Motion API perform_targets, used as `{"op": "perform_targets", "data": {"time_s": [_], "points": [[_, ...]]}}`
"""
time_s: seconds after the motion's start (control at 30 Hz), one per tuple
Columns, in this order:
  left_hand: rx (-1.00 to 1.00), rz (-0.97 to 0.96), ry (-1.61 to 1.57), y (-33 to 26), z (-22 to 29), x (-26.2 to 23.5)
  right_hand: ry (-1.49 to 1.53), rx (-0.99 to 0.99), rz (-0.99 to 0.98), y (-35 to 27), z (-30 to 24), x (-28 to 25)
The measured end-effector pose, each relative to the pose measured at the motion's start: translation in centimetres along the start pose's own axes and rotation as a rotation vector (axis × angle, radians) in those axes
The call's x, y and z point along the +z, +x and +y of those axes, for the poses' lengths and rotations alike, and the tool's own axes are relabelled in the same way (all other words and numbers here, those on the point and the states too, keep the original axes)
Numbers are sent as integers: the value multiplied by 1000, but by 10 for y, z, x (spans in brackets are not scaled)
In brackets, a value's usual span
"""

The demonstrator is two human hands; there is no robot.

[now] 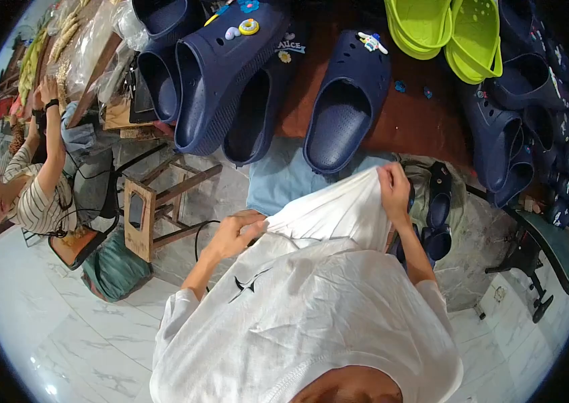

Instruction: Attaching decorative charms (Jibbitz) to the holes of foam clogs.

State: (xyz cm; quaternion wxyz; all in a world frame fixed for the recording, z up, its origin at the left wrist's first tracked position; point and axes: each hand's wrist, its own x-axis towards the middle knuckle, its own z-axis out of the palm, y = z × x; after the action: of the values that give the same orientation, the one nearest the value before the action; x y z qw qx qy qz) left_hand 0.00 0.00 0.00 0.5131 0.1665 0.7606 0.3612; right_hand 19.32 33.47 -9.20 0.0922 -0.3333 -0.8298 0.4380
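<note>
My left hand [236,230] and my right hand [394,190] both grip the hem of my white shirt [338,208] and pull it out in front of me. Just past the shirt, several navy blue clogs lie on a brown table [412,121]; the nearest navy clog [343,101] has a small charm on its toe. Another large navy clog [220,67] carries several coloured charms. Small navy strap pieces [437,215] lie in my lap beside my right hand.
Lime green clogs [445,30] sit at the table's far side, more navy clogs [519,127] pile at the right. A wooden stool [156,208] stands at left. A person in a striped shirt [35,195] sits further left. A chair base [533,262] stands at right.
</note>
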Motion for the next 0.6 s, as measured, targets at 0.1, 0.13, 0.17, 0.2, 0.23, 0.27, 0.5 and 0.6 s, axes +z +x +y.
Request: {"op": "perform_targets", "data": {"time_s": [0.1,0.13,0.17,0.2,0.23,0.27,0.5,0.6], "points": [[225,33,382,1,6,-5,183,-55,52,19,-28,25],[191,30,273,7,0,-5,166,-53,12,22,-28,36],[159,26,164,13,-9,-4,149,-52,-26,23,-24,46],[163,33,163,21,-31,-4,149,-60,-26,25,-20,52],[141,159,-144,33,-64,-7,121,-100,-72,25,-17,55],[115,277,-452,41,-90,-12,93,-136,-116,23,-16,55],[100,239,-362,73,-75,-16,185,37,-31,5,-34,11],[219,81,54,68,-35,4,226,15,18,5,-56,-2]]}}
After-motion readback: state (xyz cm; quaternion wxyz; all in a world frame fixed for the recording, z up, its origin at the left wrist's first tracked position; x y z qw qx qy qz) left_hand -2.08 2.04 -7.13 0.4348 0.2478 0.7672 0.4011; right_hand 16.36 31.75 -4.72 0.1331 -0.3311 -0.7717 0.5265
